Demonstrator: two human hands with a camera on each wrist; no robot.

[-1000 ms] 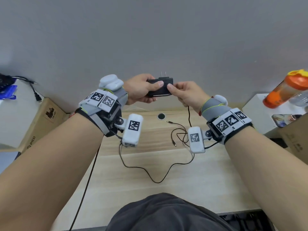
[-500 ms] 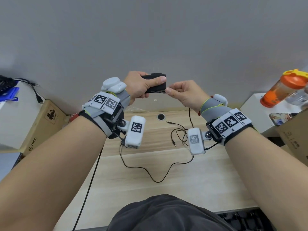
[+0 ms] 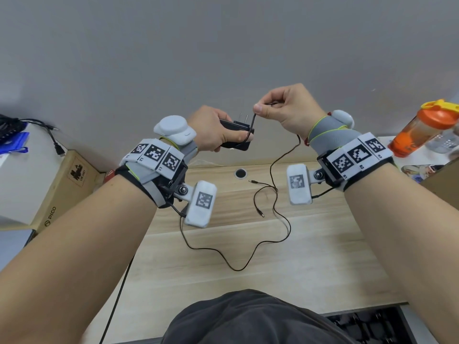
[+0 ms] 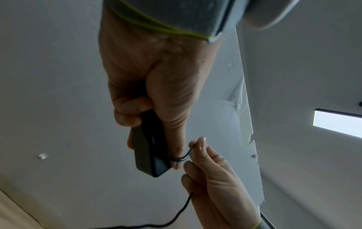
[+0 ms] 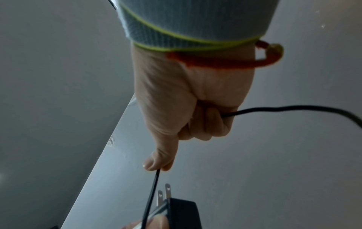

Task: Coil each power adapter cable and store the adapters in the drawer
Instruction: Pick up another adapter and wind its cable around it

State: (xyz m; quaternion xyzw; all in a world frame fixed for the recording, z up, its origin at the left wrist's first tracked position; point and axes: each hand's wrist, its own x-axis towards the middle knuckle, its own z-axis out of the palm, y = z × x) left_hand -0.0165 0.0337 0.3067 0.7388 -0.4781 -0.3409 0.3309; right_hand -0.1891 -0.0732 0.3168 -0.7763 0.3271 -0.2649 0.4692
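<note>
Right hand (image 3: 288, 110): thumb and forefinger pinch the cable (image 3: 274, 170), other fingers curled round it; left hand (image 3: 213, 131): fingers and thumb wrapped round the black adapter (image 3: 236, 142), thumb over a cable turn; adapter held above the table (image 3: 310, 256), prongs up; cable hangs from the right hand to loose loops on the table; orange-lidded bottle (image 3: 419, 127) far right; cardboard box (image 3: 67, 187) left.

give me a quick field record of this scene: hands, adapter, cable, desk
left hand: grips the black adapter, prongs up
right hand: pinches the cable just above the adapter
cable: one turn round the adapter, the rest hangs to the desk in loose loops
cable plug: lies on the desk
drawer: not in view
</note>
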